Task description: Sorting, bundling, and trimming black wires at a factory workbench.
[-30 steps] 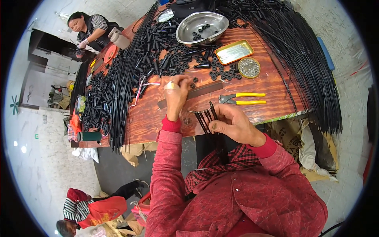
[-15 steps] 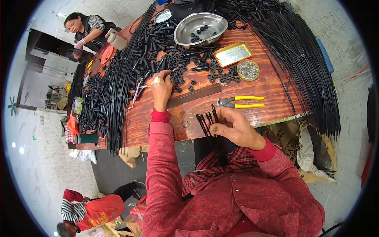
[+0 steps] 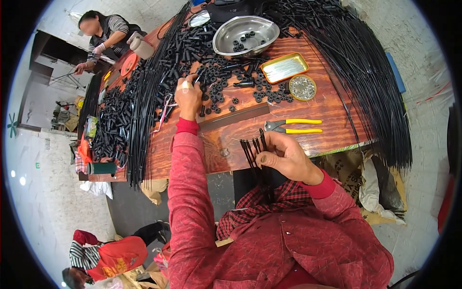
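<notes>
My left hand [image 3: 188, 98], with a tan plaster on its back, is at the near side of the heaped black plastic tubes [image 3: 185, 50]. Its fingers are bent together among the pieces, and what they grip is partly hidden. Small black ringed caps [image 3: 219, 89] lie scattered just right of it. Over the table's front edge, my right hand [image 3: 288, 156] is closed round several thin black rods [image 3: 250, 153]. Their upper ends fan out past my thumb, with fine wires at the tips; the lower ends hang toward my lap.
Yellow-handled end cutters [image 3: 293, 126] lie beyond my right hand, near a dark bar [image 3: 236, 117]. Farther back are a steel bowl [image 3: 224, 36], a tray of pins [image 3: 285, 67] and a round tin [image 3: 302, 87]. Long rod bundles [image 3: 370, 82] flank the table. A co-worker [image 3: 103, 36] handles rods at far left.
My left hand has moved slightly left and farther into the black tubes. My right hand keeps its hold on the rods. The co-worker at far left now has rods in hand.
</notes>
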